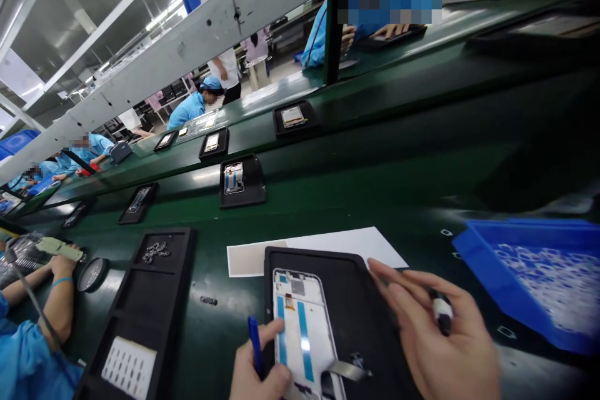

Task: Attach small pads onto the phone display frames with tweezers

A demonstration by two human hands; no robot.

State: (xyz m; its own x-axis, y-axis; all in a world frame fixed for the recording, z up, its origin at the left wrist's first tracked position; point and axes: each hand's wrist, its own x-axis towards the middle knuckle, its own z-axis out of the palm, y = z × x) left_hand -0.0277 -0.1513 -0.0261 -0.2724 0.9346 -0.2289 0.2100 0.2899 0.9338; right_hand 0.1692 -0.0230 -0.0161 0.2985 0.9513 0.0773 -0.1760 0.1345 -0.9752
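A black foam tray (359, 300) lies in front of me, holding a silver phone frame (293, 319) with blue strips and a small gold-coloured flex piece. My left hand (260, 359) grips a blue pen-like stick (254, 344), while its index finger and thumb rest at the frame's left edge. Around the tray's right side reaches my right hand (435, 331), fingertips at the upper right corner. Tucked between its fingers is a small black-and-white piece (441, 312), its kind unclear. A flat metallic strip (349, 370) lies across the lower right of the frame.
A blue bin (525, 300) of small clear ring-like parts stands right. To the left is a black compartment tray (134, 300) with small dark parts and a white sheet. White paper (347, 244) lies behind. Phone trays (253, 181) line the green bench; a co-worker's arm (60, 300) is at left.
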